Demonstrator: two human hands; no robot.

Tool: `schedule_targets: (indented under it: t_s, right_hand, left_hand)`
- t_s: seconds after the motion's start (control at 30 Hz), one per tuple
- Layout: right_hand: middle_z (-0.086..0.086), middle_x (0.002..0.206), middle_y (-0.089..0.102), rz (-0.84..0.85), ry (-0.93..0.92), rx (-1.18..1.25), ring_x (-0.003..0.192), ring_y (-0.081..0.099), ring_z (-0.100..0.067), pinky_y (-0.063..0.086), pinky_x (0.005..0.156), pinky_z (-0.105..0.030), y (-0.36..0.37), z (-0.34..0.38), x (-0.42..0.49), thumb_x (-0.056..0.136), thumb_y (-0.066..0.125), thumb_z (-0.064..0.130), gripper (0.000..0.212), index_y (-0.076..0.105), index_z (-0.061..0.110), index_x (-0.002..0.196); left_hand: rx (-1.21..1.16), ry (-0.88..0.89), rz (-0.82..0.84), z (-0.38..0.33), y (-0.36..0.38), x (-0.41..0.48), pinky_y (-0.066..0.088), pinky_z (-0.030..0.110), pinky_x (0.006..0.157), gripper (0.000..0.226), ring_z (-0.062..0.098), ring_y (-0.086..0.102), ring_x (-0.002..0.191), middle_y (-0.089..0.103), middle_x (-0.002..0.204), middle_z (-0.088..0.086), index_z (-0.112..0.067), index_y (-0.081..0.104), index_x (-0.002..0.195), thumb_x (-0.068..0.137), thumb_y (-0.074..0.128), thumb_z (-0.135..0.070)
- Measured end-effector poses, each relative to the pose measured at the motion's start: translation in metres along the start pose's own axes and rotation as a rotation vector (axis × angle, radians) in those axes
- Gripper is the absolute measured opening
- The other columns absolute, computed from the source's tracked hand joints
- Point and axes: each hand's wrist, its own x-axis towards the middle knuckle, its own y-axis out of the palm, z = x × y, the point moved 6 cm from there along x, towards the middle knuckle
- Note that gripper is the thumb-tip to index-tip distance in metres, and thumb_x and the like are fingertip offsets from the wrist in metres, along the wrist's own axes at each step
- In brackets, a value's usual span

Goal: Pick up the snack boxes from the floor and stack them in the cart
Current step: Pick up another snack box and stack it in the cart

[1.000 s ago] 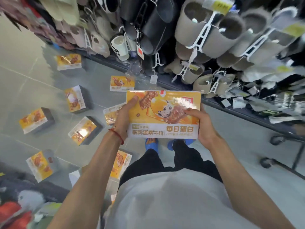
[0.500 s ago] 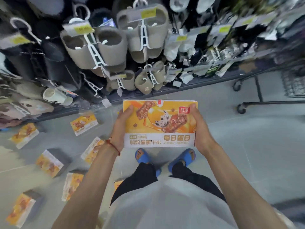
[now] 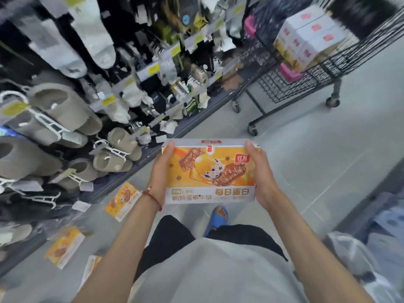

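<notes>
I hold an orange and white snack box (image 3: 209, 173) level in front of my waist, picture side up. My left hand (image 3: 160, 171) grips its left edge and my right hand (image 3: 261, 176) grips its right edge. The black wire cart (image 3: 290, 84) stands ahead at the upper right, well beyond the box. Several white and orange snack boxes (image 3: 310, 36) are stacked inside it. More snack boxes lie on the grey floor at the lower left, one (image 3: 122, 201) near my left wrist and another (image 3: 64, 247) further left.
A shelf rack (image 3: 72, 110) of hanging slippers and socks runs along the left side, its base edge (image 3: 153, 149) close to the floor boxes. My blue slipper (image 3: 216, 217) shows below the box. Shelving and a plastic bag (image 3: 358, 256) sit at the lower right.
The view has swung right along the aisle, bringing the cart with stacked boxes into sight. Most floor boxes slid out of view to the left. Both hands keep the same grip on the box.
</notes>
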Motion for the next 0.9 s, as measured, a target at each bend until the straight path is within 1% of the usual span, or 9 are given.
schedule_targets:
  t_s: [0.07, 0.2, 0.3, 0.43, 0.47, 0.6, 0.7, 0.73, 0.9]
  right_hand:
    - [-0.006, 0.100, 0.079, -0.030, -0.012, 0.045, 0.094, 0.078, -0.028, 0.059, 0.090, -0.051, -0.028, 0.014, 0.008, 0.095, 0.061, 0.061, 0.060, 0.044, 0.016, 0.130]
    - [-0.015, 0.119, 0.075, -0.065, -0.037, 0.103, 0.106, 0.075, -0.035, 0.053, 0.102, -0.060, -0.072, 0.045, 0.023, 0.077, 0.066, 0.074, 0.091, 0.042, 0.014, 0.141]
    - [-0.015, 0.117, 0.075, -0.134, -0.082, 0.142, 0.104, 0.075, -0.034, 0.055, 0.100, -0.058, -0.100, 0.071, 0.035, 0.081, 0.063, 0.067, 0.084, 0.039, 0.011, 0.140]
    - [-0.013, 0.113, 0.076, -0.224, -0.126, 0.181, 0.102, 0.076, -0.031, 0.057, 0.098, -0.054, -0.127, 0.107, 0.057, 0.084, 0.059, 0.060, 0.074, 0.039, 0.012, 0.136]
    - [-0.013, 0.112, 0.076, -0.250, -0.137, 0.188, 0.101, 0.076, -0.030, 0.058, 0.096, -0.053, -0.134, 0.117, 0.064, 0.084, 0.058, 0.059, 0.072, 0.039, 0.012, 0.135]
    - [-0.010, 0.107, 0.077, -0.328, -0.184, 0.241, 0.096, 0.078, -0.026, 0.059, 0.086, -0.045, -0.160, 0.162, 0.091, 0.088, 0.058, 0.054, 0.062, 0.041, 0.013, 0.131]
    - [-0.009, 0.102, 0.075, -0.397, -0.205, 0.317, 0.085, 0.078, -0.020, 0.059, 0.073, -0.037, -0.184, 0.186, 0.106, 0.100, 0.056, 0.039, 0.033, 0.044, 0.017, 0.121]
    - [-0.010, 0.103, 0.074, -0.419, -0.216, 0.351, 0.084, 0.077, -0.019, 0.059, 0.069, -0.035, -0.191, 0.196, 0.112, 0.098, 0.057, 0.038, 0.032, 0.045, 0.016, 0.120]
    - [-0.019, 0.115, 0.072, -0.462, -0.287, 0.448, 0.089, 0.076, -0.026, 0.060, 0.066, -0.034, -0.231, 0.242, 0.134, 0.081, 0.063, 0.044, 0.062, 0.045, 0.011, 0.130]
  left_hand:
    - [0.054, 0.004, 0.047, -0.007, 0.037, 0.014, 0.057, 0.056, 0.091, 0.069, 0.040, 0.073, 0.102, 0.075, 0.112, 0.019, -0.010, 0.068, 0.125, 0.089, 0.055, -0.068]
    - [0.118, -0.006, 0.096, -0.025, 0.105, 0.044, 0.060, 0.057, 0.086, 0.095, 0.039, 0.074, 0.099, 0.075, 0.112, 0.018, -0.010, 0.059, 0.135, 0.069, 0.069, -0.077]
    - [0.166, -0.001, 0.159, -0.041, 0.150, 0.069, 0.061, 0.055, 0.083, 0.092, 0.040, 0.074, 0.099, 0.075, 0.112, 0.019, -0.007, 0.060, 0.132, 0.070, 0.068, -0.073]
    - [0.215, 0.056, 0.233, -0.068, 0.208, 0.103, 0.062, 0.050, 0.080, 0.050, 0.040, 0.073, 0.098, 0.075, 0.110, 0.020, -0.009, 0.067, 0.118, 0.093, 0.060, -0.053]
    - [0.223, 0.071, 0.250, -0.076, 0.221, 0.113, 0.062, 0.050, 0.080, 0.051, 0.039, 0.073, 0.098, 0.075, 0.110, 0.018, -0.012, 0.066, 0.117, 0.091, 0.061, -0.055]
    - [0.254, 0.105, 0.320, -0.104, 0.277, 0.156, 0.058, 0.059, 0.088, 0.084, 0.040, 0.072, 0.104, 0.073, 0.116, 0.020, -0.007, 0.059, 0.131, 0.074, 0.070, -0.067]
    - [0.287, 0.123, 0.374, -0.121, 0.319, 0.184, 0.054, 0.063, 0.095, 0.081, 0.040, 0.069, 0.111, 0.071, 0.122, 0.018, -0.011, 0.061, 0.133, 0.077, 0.071, -0.069]
    - [0.294, 0.138, 0.387, -0.128, 0.334, 0.194, 0.051, 0.064, 0.098, 0.080, 0.040, 0.067, 0.116, 0.070, 0.126, 0.017, -0.013, 0.061, 0.134, 0.078, 0.072, -0.069]
    - [0.347, 0.167, 0.464, -0.149, 0.411, 0.235, 0.043, 0.068, 0.104, 0.076, 0.043, 0.060, 0.124, 0.065, 0.133, 0.016, -0.019, 0.062, 0.135, 0.077, 0.074, -0.067]
